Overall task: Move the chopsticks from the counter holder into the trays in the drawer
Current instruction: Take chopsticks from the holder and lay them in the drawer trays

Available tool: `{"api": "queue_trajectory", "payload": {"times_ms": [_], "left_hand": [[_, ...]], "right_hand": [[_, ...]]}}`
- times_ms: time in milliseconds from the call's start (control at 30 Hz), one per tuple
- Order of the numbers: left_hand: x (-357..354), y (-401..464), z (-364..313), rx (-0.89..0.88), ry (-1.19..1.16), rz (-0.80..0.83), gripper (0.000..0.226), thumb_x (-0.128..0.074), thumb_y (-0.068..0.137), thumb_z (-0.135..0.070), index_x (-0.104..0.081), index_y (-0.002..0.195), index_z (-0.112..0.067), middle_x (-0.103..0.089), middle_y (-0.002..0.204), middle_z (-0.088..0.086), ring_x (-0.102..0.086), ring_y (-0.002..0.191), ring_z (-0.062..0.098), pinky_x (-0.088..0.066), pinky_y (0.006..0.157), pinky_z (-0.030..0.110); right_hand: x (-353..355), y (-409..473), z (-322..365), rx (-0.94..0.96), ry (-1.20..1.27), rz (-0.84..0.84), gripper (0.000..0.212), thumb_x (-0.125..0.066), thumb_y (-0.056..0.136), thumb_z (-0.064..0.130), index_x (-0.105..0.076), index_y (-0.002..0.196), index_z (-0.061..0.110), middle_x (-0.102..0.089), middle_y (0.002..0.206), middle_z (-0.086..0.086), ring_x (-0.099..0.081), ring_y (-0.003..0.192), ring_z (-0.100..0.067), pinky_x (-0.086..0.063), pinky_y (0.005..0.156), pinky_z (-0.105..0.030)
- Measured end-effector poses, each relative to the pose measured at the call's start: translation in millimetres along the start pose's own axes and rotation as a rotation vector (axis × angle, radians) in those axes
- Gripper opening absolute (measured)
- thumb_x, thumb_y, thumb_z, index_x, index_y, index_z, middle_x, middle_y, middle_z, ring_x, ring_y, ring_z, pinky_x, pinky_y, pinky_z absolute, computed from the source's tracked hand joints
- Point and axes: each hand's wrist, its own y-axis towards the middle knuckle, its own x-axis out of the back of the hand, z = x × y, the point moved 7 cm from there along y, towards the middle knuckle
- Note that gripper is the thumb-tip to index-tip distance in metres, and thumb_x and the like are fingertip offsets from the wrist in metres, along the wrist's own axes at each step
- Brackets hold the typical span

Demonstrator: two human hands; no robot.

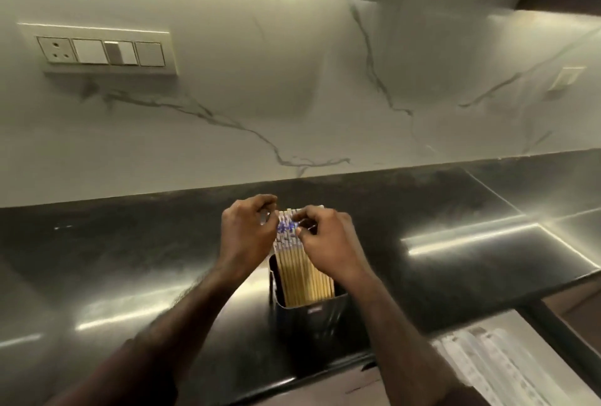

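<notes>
a: where do things stand?

b: the chopsticks (297, 270) are all upright in the dark holder (312, 314) on the black counter (130, 259), packed in a tight row with their patterned tops fanned toward the wall. the drawer (507, 370) sits open at the lower right, with pale trays (481, 360) in it (too blurred to say what already lies in them).

a: and the hands?

b: the left hand (245, 236) is curled at the left edge of the tops, fingers bent in; whether it actually pinches a stick cannot be told. the right hand (328, 243) is curled over the right side of the tops, thumb and forefinger nearly closed on a few ends, though the grip itself is partly hidden.

a: so the step is separating out a bunch?

b: that seems likely. to do it well, the person should part a small group with one hand, steady the rest with the other, then lift straight up along the sticks so the holder does not tip. a firm pinch matters, since smooth sticks could slip and scatter.
</notes>
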Motion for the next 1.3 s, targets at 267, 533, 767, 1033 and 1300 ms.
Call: {"api": "queue_trajectory", "payload": {"times_ms": [267,533,767,1033,1300], "left_hand": [[-35,12,66,0.139,-0.076,0.165,0.043,-0.070,0.086,-0.012,-0.060,0.127,-0.013,-0.067,0.119,0.006,-0.062,0.100,0.012,-0.054,0.086,0.026],[-60,8,81,0.245,-0.321,0.249,0.041,-0.072,0.084,-0.013,-0.062,0.124,-0.021,-0.072,0.106,-0.002,-0.068,0.094,0.001,-0.056,0.084,0.023],[-61,9,86,0.270,-0.423,0.205,0.038,-0.077,0.079,-0.009,-0.068,0.110,-0.027,-0.075,0.092,-0.006,-0.071,0.085,0.004,-0.060,0.080,0.033],[-48,14,82,0.272,-0.542,0.176,0.036,-0.078,0.076,-0.003,-0.071,0.109,-0.016,-0.076,0.092,0.001,-0.073,0.086,0.014,-0.060,0.082,0.040],[-10,58,25,0.044,-0.604,0.241,0.038,-0.076,0.074,-0.002,-0.069,0.110,-0.014,-0.075,0.091,0.003,-0.074,0.084,0.016,-0.060,0.076,0.028]], "right_hand": [[-66,14,-28,-0.156,-0.090,0.069,0.028,-0.064,0.090,0.019,-0.065,0.118,0.021,-0.072,0.109,0.002,-0.065,0.098,-0.008,-0.054,0.091,-0.028],[-74,10,-40,-0.208,-0.097,-0.085,0.022,-0.062,0.090,0.019,-0.068,0.112,0.021,-0.073,0.098,0.004,-0.066,0.087,-0.006,-0.055,0.081,-0.025],[-80,9,-45,-0.238,-0.073,-0.112,0.023,-0.063,0.090,0.023,-0.069,0.112,0.023,-0.073,0.100,0.006,-0.065,0.087,-0.004,-0.056,0.082,-0.025],[-73,13,-42,-0.212,0.005,-0.138,0.020,-0.069,0.086,0.031,-0.071,0.104,0.023,-0.074,0.093,0.007,-0.065,0.083,-0.001,-0.053,0.077,-0.020],[-50,24,-36,-0.247,0.359,-0.071,0.021,-0.072,0.086,0.022,-0.071,0.106,0.024,-0.070,0.093,0.015,-0.065,0.089,0.005,-0.055,0.085,-0.020]]}}
